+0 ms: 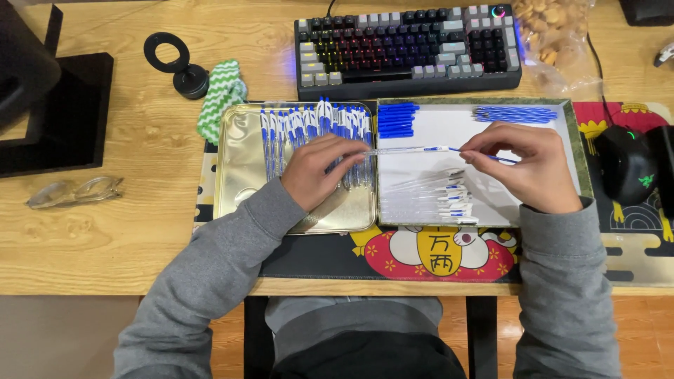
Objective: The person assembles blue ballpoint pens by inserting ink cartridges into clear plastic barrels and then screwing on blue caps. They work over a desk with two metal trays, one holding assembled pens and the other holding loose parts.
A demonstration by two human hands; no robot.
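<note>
My left hand (319, 168) pinches a clear pen barrel (407, 149) and holds it level above the seam between two trays. My right hand (523, 165) grips a thin blue refill (491, 156) whose tip is at the barrel's open right end. Under my left hand a gold metal tray (239, 175) carries a row of several assembled blue-and-white pens (309, 126). The white tray (547, 119) on the right holds a pile of blue caps (397, 119), a bundle of blue refills (516, 114) and several empty clear barrels (435, 196).
A backlit keyboard (411, 49) lies behind the trays, with a bag of snacks (554, 35) at its right. A black mouse (623, 165) sits on the patterned desk mat. Eyeglasses (74, 191), a green-striped cloth (221, 98) and a black ring stand (175, 63) lie at left.
</note>
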